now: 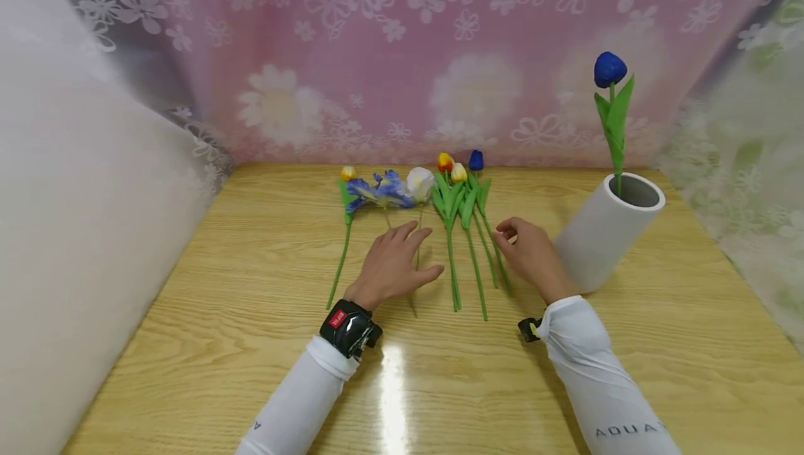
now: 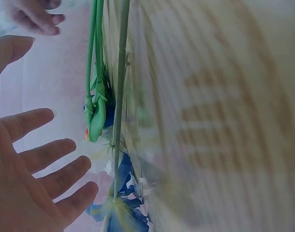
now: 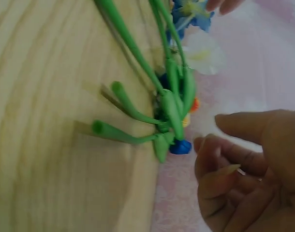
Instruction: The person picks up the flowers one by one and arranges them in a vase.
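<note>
My left hand [image 1: 392, 266] hovers spread over the stems of a blue iris [image 1: 380, 191] and a white flower [image 1: 420, 183]. Nothing is in its palm, as the left wrist view shows. Beside the rightmost stems is my right hand [image 1: 529, 251], its fingers loosely bent, thumb apart from the forefinger, holding nothing. The nearest flower to it is a blue tulip [image 1: 476, 160] lying on the table. To its left lie a red-yellow tulip [image 1: 445, 162] and a pale yellow tulip [image 1: 459, 173]. Another blue tulip [image 1: 610, 70] stands in a white vase [image 1: 590, 239] right of this hand.
A yellow-white tulip [image 1: 348, 173] lies at the left end of the row on the wooden table [image 1: 220, 343]. Behind the table hangs a pink flowered curtain [image 1: 377, 57]. The tall vase stands close beside my right wrist.
</note>
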A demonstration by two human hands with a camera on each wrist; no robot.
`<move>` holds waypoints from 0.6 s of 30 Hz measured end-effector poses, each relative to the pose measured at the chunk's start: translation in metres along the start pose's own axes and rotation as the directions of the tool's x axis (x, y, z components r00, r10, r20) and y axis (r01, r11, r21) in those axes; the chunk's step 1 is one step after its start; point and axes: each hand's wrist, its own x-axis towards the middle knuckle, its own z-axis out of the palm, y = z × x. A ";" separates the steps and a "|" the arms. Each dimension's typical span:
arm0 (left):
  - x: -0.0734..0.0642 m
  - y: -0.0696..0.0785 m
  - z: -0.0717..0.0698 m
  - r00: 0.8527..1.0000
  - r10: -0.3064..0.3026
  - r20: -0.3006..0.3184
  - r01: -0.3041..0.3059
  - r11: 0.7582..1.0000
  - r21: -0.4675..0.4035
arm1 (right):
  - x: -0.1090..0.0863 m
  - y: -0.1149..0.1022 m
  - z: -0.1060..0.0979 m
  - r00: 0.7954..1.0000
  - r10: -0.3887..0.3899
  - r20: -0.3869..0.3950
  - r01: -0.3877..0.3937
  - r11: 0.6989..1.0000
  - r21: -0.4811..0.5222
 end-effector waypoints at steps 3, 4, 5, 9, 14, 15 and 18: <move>-0.002 -0.002 0.000 1.000 -0.010 0.012 0.010 1.000 0.001 | 0.005 0.003 0.005 0.999 0.023 0.022 -0.022 1.000 -0.022; -0.003 -0.002 0.000 1.000 -0.012 0.016 0.012 1.000 0.001 | 0.006 0.004 0.006 0.999 0.034 0.032 -0.033 0.999 -0.021; -0.004 -0.003 0.000 1.000 -0.015 0.020 0.015 1.000 0.001 | 0.007 0.004 0.007 0.998 0.043 0.040 -0.042 0.999 -0.022; -0.006 -0.005 0.000 0.999 -0.036 0.027 0.036 0.999 0.009 | 0.010 0.006 0.011 0.996 0.070 0.059 -0.068 0.997 -0.033; -0.008 -0.006 -0.001 0.999 -0.044 0.016 0.043 0.999 0.014 | 0.015 0.009 0.014 0.992 0.074 0.101 -0.067 0.995 -0.072; -0.009 -0.007 -0.002 0.999 -0.042 0.014 0.042 0.999 0.013 | 0.016 0.010 0.015 0.991 0.077 0.112 -0.069 0.995 -0.076; -0.010 -0.007 -0.003 0.999 -0.036 0.004 0.036 0.999 0.015 | 0.020 0.010 0.018 0.989 0.077 0.124 -0.065 0.993 -0.100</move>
